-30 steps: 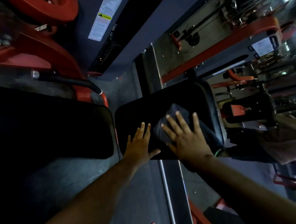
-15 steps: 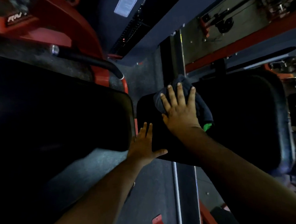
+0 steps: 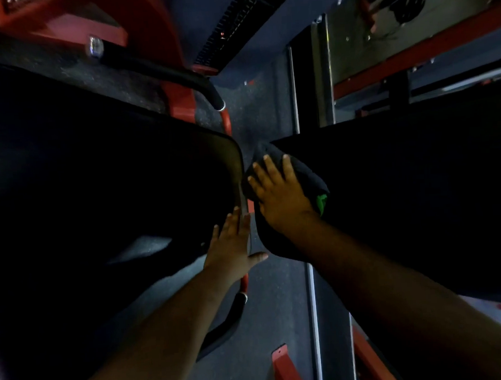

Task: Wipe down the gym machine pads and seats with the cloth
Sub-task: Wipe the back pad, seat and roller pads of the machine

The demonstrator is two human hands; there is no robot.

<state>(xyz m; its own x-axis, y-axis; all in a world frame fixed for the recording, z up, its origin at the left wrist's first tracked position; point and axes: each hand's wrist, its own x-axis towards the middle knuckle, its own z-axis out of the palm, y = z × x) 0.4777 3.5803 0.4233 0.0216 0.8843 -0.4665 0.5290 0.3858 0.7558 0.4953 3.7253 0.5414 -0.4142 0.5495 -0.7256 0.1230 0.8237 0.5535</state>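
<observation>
Since half a second ago, we have slid our right hand [image 3: 278,197] and the dark folded wiping cloth [image 3: 306,176] to the near-left corner of the black padded seat [image 3: 402,182]. Its fingers lie flat and spread, pressing the cloth down. Our left hand [image 3: 232,246], fingers straight, rests beside the seat's edge. We judge this seat's corner nearly done; the large black vinyl pad [image 3: 97,174] on the left and the red-framed machines [image 3: 160,34] beyond may remain.

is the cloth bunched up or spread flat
Bunched: the dark cloth sits in thick folds under the flat right hand at the pad's corner.
</observation>
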